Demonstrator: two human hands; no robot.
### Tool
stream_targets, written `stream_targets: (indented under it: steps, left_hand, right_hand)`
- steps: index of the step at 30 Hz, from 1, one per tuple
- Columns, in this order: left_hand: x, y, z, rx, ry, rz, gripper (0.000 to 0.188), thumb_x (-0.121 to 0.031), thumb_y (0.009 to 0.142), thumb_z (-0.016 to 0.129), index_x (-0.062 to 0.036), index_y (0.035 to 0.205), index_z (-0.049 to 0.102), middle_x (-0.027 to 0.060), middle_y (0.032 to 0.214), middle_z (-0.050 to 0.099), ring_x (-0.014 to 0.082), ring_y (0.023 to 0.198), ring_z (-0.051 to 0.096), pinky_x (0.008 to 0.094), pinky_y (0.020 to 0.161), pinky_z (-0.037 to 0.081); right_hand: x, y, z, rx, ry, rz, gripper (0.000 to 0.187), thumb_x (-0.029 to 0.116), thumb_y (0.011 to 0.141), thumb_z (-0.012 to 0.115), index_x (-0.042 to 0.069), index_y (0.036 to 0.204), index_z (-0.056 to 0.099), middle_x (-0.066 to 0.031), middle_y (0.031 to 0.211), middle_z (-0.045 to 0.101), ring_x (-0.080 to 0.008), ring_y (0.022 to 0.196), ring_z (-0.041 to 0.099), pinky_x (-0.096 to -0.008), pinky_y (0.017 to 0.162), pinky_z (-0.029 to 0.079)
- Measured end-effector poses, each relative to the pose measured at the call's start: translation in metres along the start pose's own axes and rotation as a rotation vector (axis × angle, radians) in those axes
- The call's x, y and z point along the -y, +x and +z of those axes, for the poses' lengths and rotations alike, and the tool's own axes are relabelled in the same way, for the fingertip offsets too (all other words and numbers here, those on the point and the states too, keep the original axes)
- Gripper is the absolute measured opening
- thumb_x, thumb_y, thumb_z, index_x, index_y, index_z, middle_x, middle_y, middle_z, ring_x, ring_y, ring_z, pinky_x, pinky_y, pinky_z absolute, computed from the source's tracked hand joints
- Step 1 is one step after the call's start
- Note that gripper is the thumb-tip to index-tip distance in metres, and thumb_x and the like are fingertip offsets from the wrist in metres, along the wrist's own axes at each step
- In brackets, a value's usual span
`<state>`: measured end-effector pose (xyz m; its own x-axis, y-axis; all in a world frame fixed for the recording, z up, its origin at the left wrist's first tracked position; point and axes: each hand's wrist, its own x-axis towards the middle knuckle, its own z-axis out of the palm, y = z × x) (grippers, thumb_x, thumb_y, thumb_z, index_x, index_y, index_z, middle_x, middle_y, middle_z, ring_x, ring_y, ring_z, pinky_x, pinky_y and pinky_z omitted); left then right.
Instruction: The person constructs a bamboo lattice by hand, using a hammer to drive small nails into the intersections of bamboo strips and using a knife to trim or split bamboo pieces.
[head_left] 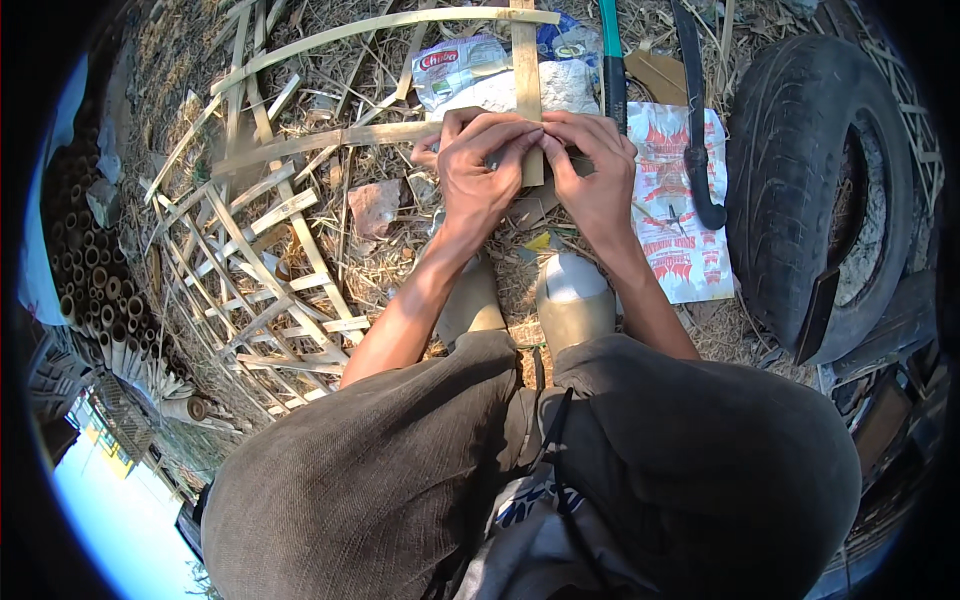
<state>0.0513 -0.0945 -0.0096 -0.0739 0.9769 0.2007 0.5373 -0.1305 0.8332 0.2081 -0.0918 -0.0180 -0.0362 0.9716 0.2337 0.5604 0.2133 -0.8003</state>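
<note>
- At the fingertips, straight ahead of the shins: a long, narrow, pale-yellow bamboo strip (360, 134), right end hidden among knuckles.
- Best worked, by the look of it, with pinches close together, pressure even and thumbs clear of sharp edges, to avoid splitting fibres; worth steadying the long free end against swing.
- Long axis roughly left to right, free end pointing left and sloping slightly toward the body.
- Around it, left hand (467, 178) with thumb and forefinger closed on the strip, other fingers curled; right hand (603, 178) in a matching pinch, apparently on the same strip, exact contact too small to tell.
- Crossing at the fingertips, a broad, flat, pale bamboo slat (526, 65), long axis pointing away from the body, cut end nearest; impossible to tell if gripped.
- Beyond, a rough whitish stone (572, 84); leftward, an open pale bamboo lattice (262, 262); far right, a worn black rubber tyre (775, 200).
</note>
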Motion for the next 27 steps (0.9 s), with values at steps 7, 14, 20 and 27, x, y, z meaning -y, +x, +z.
stream_targets:
  steps: [7,14,20,27]
  left_hand:
    - [-0.001,-0.003,0.004,-0.071,0.139,0.067,0.009,-0.004,0.085,0.077,-0.007,0.093,0.077,0.0016,0.096,0.076,0.0216,0.095,0.06,0.034,0.091,0.044]
    - [0.003,-0.006,0.013,-0.113,0.155,0.02,0.005,-0.012,0.085,0.078,-0.0154,0.089,0.077,-0.0061,0.094,0.076,0.0187,0.094,0.063,0.0395,0.096,0.03]
    - [0.008,-0.009,0.009,-0.043,0.023,-0.052,0.009,-0.012,0.086,0.079,-0.0135,0.094,0.08,-0.0031,0.097,0.076,0.018,0.1,0.06,0.0356,0.101,0.036]
    - [0.01,-0.008,0.001,-0.029,0.039,-0.014,0.01,-0.009,0.086,0.079,-0.009,0.096,0.08,0.0014,0.098,0.076,0.0202,0.1,0.06,0.0329,0.095,0.045]
  right_hand:
    - [-0.053,0.037,-0.031,-0.171,-0.024,0.346,0.035,0.026,0.094,0.073,-0.004,0.111,0.07,-0.018,0.09,0.074,-0.0297,0.082,0.072,-0.0408,0.076,0.054]
    - [-0.077,0.093,-0.024,0.22,-0.367,0.486,0.067,0.047,0.092,0.071,-0.017,0.108,0.061,-0.0362,0.091,0.069,-0.0519,0.092,0.069,-0.0537,0.082,0.054]
    - [-0.069,0.108,-0.047,0.301,-0.382,0.524,0.055,0.04,0.095,0.063,-0.014,0.086,0.07,-0.0386,0.092,0.068,-0.0532,0.096,0.068,-0.0547,0.086,0.052]
    - [-0.08,0.112,-0.084,0.292,-0.033,0.73,0.063,0.06,0.095,0.063,0.001,0.075,0.066,-0.0092,0.064,0.061,-0.019,0.051,0.058,-0.0368,0.053,0.044]
